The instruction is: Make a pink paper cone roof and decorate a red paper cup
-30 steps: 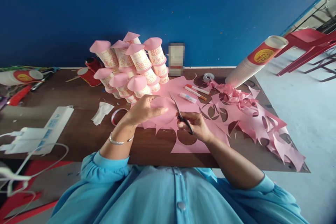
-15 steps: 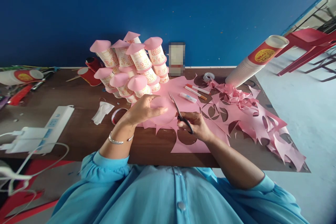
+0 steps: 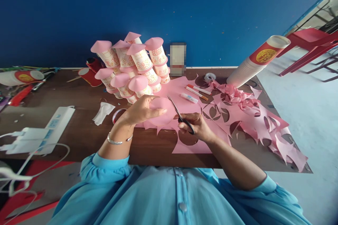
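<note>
Cutting a round pink paper disc (image 3: pixel 163 110) with black-handled metal scissors (image 3: pixel 179 116).
The left hand (image 3: pixel 139 110) pinches the disc above the brown wooden table (image 3: pixel 79 133); the right hand (image 3: pixel 196 126) grips the scissors, blades parted at its edge. Judging by this, the cut wants a steady closing snip while turning the disc.

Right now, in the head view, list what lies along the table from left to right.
Power strip → white scrap → left hand → pink disc → scissors → right hand → cut-out pink sheets → cup stack.
</note>
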The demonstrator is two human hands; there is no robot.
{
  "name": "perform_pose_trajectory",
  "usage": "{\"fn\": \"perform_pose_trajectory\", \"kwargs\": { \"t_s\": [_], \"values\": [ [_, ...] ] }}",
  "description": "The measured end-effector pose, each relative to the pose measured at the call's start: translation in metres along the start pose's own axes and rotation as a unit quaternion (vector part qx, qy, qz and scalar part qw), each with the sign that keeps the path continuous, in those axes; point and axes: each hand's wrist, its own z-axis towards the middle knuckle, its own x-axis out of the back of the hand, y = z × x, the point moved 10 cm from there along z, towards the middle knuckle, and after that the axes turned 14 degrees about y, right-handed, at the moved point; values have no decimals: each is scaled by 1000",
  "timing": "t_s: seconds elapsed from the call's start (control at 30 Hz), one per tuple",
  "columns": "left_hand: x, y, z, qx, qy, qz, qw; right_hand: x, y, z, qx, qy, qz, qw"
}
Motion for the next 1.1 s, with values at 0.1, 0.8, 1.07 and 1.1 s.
{"fn": "perform_pose_trajectory", "kwargs": {
  "t_s": [0.1,0.8,1.07,1.1],
  "values": [
    [-3,5,-4,-14,-21,6,1000,2,5,0,-11,-4,17,1000],
    [-48,-28,-24,99,115,-204,967,19,23,13,-9,167,155,974],
    [-39,-31,-21,98,85,-124,984,40,10,17,18,211,197,957],
    [-39,-31,-21,96,76,-113,986,41,8,17,21,213,200,956]
  ]
}}
